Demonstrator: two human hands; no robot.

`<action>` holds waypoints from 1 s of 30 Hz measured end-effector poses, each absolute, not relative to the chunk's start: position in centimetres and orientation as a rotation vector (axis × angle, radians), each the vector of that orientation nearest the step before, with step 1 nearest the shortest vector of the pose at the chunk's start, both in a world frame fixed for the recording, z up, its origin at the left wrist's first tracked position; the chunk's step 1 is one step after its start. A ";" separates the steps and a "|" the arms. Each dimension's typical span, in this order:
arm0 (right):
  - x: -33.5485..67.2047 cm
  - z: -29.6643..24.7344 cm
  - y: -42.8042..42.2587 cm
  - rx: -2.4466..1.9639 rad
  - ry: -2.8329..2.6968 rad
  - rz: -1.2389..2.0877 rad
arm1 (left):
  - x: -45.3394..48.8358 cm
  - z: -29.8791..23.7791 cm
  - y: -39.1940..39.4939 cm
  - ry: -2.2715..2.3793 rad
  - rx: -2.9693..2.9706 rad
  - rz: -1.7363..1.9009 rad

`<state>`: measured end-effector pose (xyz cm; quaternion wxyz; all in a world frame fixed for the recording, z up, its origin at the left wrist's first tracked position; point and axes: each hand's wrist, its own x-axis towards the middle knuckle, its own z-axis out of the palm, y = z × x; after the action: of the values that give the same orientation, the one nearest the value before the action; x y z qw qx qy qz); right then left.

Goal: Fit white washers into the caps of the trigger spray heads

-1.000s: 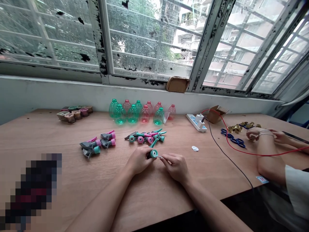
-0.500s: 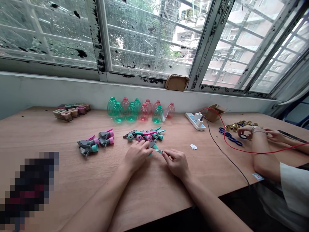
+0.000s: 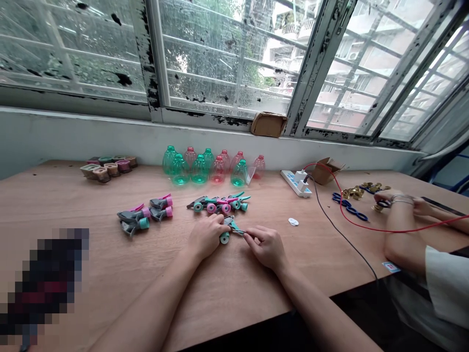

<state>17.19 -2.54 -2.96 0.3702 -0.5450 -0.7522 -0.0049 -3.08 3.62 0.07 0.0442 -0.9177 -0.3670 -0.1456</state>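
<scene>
My left hand (image 3: 207, 236) is closed on a teal and grey spray trigger head (image 3: 224, 237), holding it against the table. Its round teal cap faces me, and the fingers hide part of its body. In my right hand (image 3: 266, 246), thumb and fingers pinch slim metal tweezers (image 3: 239, 231), whose tip reaches the trigger head. Just behind my hands lies a row of spray trigger heads (image 3: 220, 203) in pink, teal and grey. To the left sits another small group of grey trigger heads (image 3: 156, 214) with pink and teal caps.
Green and pink clear bottles (image 3: 200, 171) stand along the wall. A white power strip (image 3: 296, 184) with red and black cables is at the right. White discs (image 3: 293, 222) lie nearer. A co-worker's hands (image 3: 394, 199) handle items beside blue scissors (image 3: 355, 213). Small tubs (image 3: 110, 168) sit far left.
The trigger head in my left hand has turned, so its round teal cap now shows below my fingers. The co-worker's hand has shifted right.
</scene>
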 end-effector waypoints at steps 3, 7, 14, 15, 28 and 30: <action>17.0 -2.8 -2.7 -1.408 -2.011 -0.037 | -2.9 -0.2 3.5 -1.181 -2.831 -0.488; 16.9 -2.8 -2.7 -1.432 -2.034 -0.003 | -2.9 -0.5 3.5 -1.316 -2.849 -0.617; 16.2 -2.3 -2.9 -1.321 -2.269 0.097 | -3.4 -0.8 4.2 -1.461 -2.900 -1.111; 16.0 -2.2 -2.9 -1.298 -2.325 0.093 | -3.4 -0.9 4.3 -1.476 -2.904 -1.143; 16.5 -2.4 -2.7 -1.223 -2.328 0.303 | -3.3 -0.8 4.1 -1.457 -2.905 -1.209; 16.6 -2.5 -2.6 -1.198 -2.330 0.310 | -3.2 -0.9 4.1 -1.453 -2.898 -1.218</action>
<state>16.55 -2.64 -2.55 0.2488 -0.4399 -0.8554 0.1138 -3.23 4.09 -0.86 -0.1602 -0.8260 -0.4141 -0.3472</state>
